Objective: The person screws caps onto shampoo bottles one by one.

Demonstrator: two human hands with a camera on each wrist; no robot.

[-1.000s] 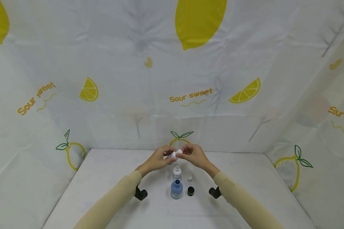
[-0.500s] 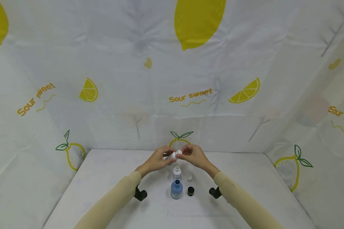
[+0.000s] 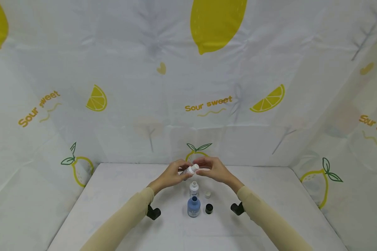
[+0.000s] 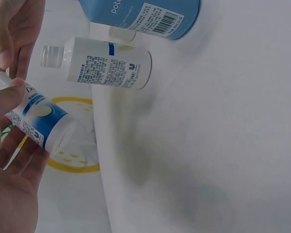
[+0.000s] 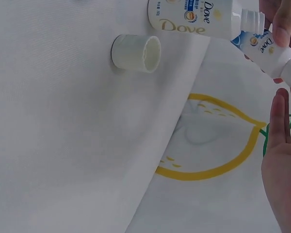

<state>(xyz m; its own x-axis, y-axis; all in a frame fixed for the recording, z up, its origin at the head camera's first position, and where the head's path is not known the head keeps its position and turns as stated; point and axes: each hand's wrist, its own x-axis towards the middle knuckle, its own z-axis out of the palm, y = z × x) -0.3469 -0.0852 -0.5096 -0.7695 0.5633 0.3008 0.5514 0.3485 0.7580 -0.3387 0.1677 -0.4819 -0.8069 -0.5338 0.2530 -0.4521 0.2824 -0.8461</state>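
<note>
My left hand grips a small white-and-blue Dove bottle, tilted above the far part of the table, with its neck end toward the right. A white cap sits on that end. Beside the cap is my right hand, thumb and fingers spread apart; in the right wrist view its fingers are extended just short of the cap. Below the hands stands an uncapped white Dove bottle, its threaded neck showing. In front of it stands an uncapped blue bottle.
A loose white cap lies right of the white bottle, and a black cap right of the blue one. The white table ends at a lemon-print curtain behind the hands.
My right fingers have let go of the cap on the held bottle and spread apart, the hand shifting slightly right. My left hand and the bottle have stayed nearly still.
</note>
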